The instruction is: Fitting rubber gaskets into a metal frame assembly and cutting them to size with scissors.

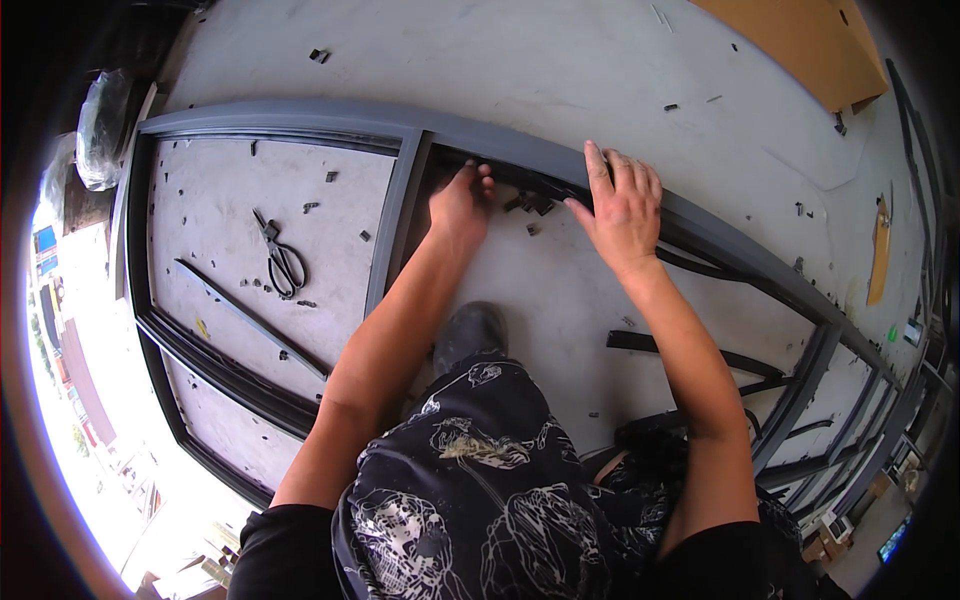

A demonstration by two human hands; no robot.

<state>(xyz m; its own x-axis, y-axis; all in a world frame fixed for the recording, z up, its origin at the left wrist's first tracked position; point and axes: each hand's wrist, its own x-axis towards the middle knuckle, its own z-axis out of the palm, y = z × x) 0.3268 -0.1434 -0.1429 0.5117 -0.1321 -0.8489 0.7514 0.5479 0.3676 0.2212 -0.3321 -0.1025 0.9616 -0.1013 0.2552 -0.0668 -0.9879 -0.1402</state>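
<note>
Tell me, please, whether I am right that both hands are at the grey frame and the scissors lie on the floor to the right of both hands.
Not quite: the head view shows the scissors left, not right, of the left hand and right hand. They do lie on the floor, and both hands are at the grey frame.

Scissors [272, 241] on floor [450, 60], inside frame [500, 138], cardboard [800, 45] beyond, right.

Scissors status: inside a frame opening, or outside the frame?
Inside: the scissors lie on the floor within an opening, with bars of the grey frame around them.
</note>
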